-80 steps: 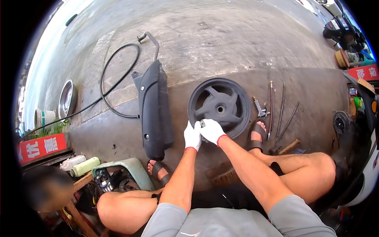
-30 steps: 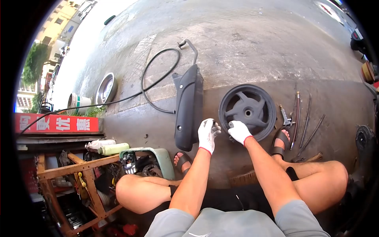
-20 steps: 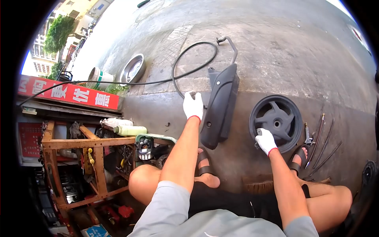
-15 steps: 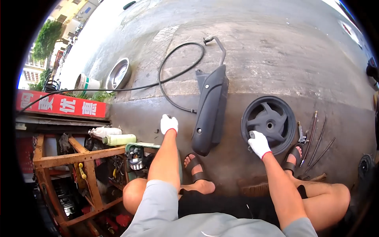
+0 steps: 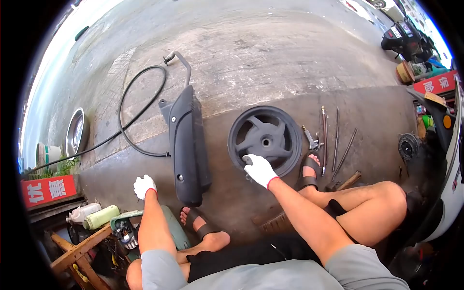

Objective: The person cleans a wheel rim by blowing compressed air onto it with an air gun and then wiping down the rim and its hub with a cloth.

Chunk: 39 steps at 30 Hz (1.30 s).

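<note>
My right hand (image 5: pixel 260 170), in a white glove with a red cuff, is closed at the lower left edge of a black five-spoke wheel rim (image 5: pixel 279 153) lying flat on the floor. A small dark patch shows at its fingertips; whether it is glove dirt or a separate piece, I cannot tell. My left hand (image 5: pixel 145 187), gloved alike, is curled closed above the floor, apart from anything around it. Its palm side is hidden. Between the hands lies a black scooter exhaust muffler (image 5: pixel 186 145) with a bent pipe at its far end.
A black hose (image 5: pixel 121 116) loops left of the muffler. Right of the wheel lie an air-gun-like tool (image 5: pixel 311 139) and several thin rods (image 5: pixel 337 137). Bottles (image 5: pixel 101 217) and a rusty frame (image 5: pixel 79 251) stand lower left. A metal basin (image 5: pixel 76 133) sits farther left, a scooter (image 5: pixel 408 41) far right.
The view has turned to the right, so the wheel and muffler appear farther left. My right hand stays at the wheel's lower left edge; my left hand remains closed, now a little farther from the muffler.
</note>
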Each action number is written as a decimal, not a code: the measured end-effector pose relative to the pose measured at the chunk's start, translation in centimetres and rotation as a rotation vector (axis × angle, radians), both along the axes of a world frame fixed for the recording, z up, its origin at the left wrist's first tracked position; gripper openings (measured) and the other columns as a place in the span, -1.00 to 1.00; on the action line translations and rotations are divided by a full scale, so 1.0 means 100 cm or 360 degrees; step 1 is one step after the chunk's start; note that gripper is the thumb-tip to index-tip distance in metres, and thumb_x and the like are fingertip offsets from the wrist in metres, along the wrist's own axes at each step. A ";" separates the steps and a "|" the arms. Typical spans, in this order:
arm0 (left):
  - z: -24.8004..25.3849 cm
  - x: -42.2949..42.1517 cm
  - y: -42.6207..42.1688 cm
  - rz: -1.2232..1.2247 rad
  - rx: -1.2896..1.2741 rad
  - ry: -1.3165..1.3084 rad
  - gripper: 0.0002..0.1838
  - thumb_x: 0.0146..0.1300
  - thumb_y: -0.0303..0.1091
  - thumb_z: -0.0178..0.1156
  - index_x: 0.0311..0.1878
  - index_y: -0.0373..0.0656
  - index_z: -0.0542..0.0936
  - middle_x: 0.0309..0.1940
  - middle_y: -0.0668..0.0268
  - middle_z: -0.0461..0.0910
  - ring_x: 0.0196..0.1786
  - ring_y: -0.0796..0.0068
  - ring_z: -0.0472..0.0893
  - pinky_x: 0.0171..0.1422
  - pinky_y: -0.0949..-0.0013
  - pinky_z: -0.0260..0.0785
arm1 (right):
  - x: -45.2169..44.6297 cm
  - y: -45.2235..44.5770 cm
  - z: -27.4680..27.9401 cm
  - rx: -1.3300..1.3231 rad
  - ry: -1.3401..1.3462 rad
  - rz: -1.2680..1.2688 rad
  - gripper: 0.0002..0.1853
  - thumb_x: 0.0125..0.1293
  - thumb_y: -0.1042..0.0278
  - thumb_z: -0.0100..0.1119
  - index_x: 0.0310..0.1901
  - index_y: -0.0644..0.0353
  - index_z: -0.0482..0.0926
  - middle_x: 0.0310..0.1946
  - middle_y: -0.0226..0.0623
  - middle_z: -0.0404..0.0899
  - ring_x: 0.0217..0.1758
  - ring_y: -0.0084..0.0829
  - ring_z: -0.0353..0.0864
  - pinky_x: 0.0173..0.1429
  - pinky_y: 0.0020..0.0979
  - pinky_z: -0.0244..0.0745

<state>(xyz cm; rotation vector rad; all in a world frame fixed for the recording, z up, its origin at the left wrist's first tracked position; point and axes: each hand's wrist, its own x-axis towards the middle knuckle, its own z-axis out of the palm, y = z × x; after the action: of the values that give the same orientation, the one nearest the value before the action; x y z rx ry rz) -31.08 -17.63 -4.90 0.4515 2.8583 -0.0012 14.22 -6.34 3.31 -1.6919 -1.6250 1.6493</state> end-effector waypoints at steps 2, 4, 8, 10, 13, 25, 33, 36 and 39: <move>-0.021 -0.028 -0.007 -0.0026 0.0194 -0.0157 -0.67 0.36 -0.19 0.09 0.08 -0.07 0.66 0.19 -0.04 0.60 0.19 -0.06 0.63 0.22 -0.05 0.53 | 0.002 -0.020 -0.026 0.0352 -0.0008 -0.0098 -0.73 0.42 0.29 0.11 0.03 0.22 0.64 -0.07 0.04 0.70 -0.05 0.01 0.72 0.07 -0.10 0.60; -0.002 -0.011 0.005 -0.0049 0.0152 0.0022 -0.66 0.36 -0.22 0.08 0.12 -0.06 0.63 0.20 -0.03 0.60 0.19 -0.05 0.63 0.23 -0.05 0.52 | -0.001 -0.033 -0.005 0.0331 0.0038 -0.0116 -0.74 0.45 0.28 0.10 0.03 0.21 0.63 -0.06 0.03 0.70 0.01 0.06 0.68 0.11 -0.08 0.57; 0.043 0.020 0.039 -0.0153 0.0195 0.0372 -0.57 0.32 -0.23 0.15 0.25 -0.06 0.56 0.17 0.00 0.58 0.17 -0.02 0.63 0.23 -0.04 0.50 | 0.001 -0.061 0.012 0.0456 0.0019 0.0299 -0.69 0.54 0.14 0.02 0.01 0.18 0.64 -0.04 0.02 0.69 0.11 0.07 0.62 0.21 -0.03 0.50; 0.075 0.037 0.064 -0.0321 0.0500 0.0494 -0.58 0.32 -0.27 0.19 0.23 -0.11 0.58 0.11 -0.02 0.58 0.13 -0.01 0.64 0.23 -0.01 0.50 | 0.002 -0.071 0.005 0.0278 -0.0032 0.0561 -0.60 0.56 0.04 -0.04 0.02 0.17 0.65 0.00 0.02 0.69 0.13 0.09 0.62 0.25 0.00 0.47; 0.115 0.068 0.117 -0.0774 0.1062 0.0407 -0.62 0.35 -0.38 0.15 0.19 -0.27 0.59 0.08 0.01 0.58 0.14 0.10 0.62 0.28 0.13 0.46 | 0.006 -0.081 -0.023 -0.0004 -0.0258 0.0644 -0.55 0.49 -0.01 0.01 0.05 0.21 0.67 0.08 0.09 0.68 0.21 0.13 0.61 0.29 -0.01 0.49; 0.085 0.291 0.124 -0.1200 0.1116 -0.0799 -0.65 0.40 -0.35 0.20 0.17 -0.31 0.60 0.04 0.01 0.68 0.11 0.15 0.68 0.29 0.20 0.51 | 0.045 -0.085 -0.048 -0.0257 -0.0400 0.0683 -0.56 0.24 0.37 0.03 0.10 0.28 0.69 0.11 0.14 0.69 0.27 0.12 0.63 0.32 -0.08 0.52; 0.092 0.293 0.085 -0.1357 0.0574 -0.0800 -0.66 0.42 -0.14 0.10 -0.03 -0.23 0.64 -0.06 -0.12 0.69 0.07 -0.16 0.66 0.23 -0.03 0.48 | 0.023 -0.068 -0.026 -0.0932 0.0733 0.0286 -0.63 0.19 0.65 0.04 -0.01 0.29 0.71 -0.40 -0.33 0.58 -0.42 -0.42 0.55 -0.30 -0.32 0.53; 0.159 0.279 0.093 -0.1745 -0.0004 -0.0858 -0.50 0.45 0.05 0.02 -0.01 -0.25 0.65 -0.01 -0.13 0.69 0.12 -0.15 0.66 0.25 -0.03 0.47 | 0.001 -0.039 0.002 -0.0779 0.1082 -0.0029 -0.76 0.21 0.65 0.12 -0.08 0.38 0.64 -0.32 -0.26 0.65 -0.35 -0.40 0.64 -0.22 -0.31 0.60; 0.208 0.264 0.088 -0.1679 0.0104 -0.0831 -0.60 0.43 -0.03 0.06 0.01 -0.21 0.56 -0.07 -0.14 0.70 0.05 -0.15 0.68 0.18 -0.04 0.49 | -0.022 -0.006 0.037 -0.0571 0.1186 -0.0162 -0.53 0.29 0.70 0.08 0.26 0.46 0.48 -0.16 -0.24 0.67 -0.29 -0.45 0.65 -0.17 -0.39 0.61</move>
<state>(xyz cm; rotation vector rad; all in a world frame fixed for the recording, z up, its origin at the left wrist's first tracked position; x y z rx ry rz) -4.72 -8.79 15.85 1.6153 1.8419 0.0172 12.03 -6.91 7.03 -1.0317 -0.9124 2.2374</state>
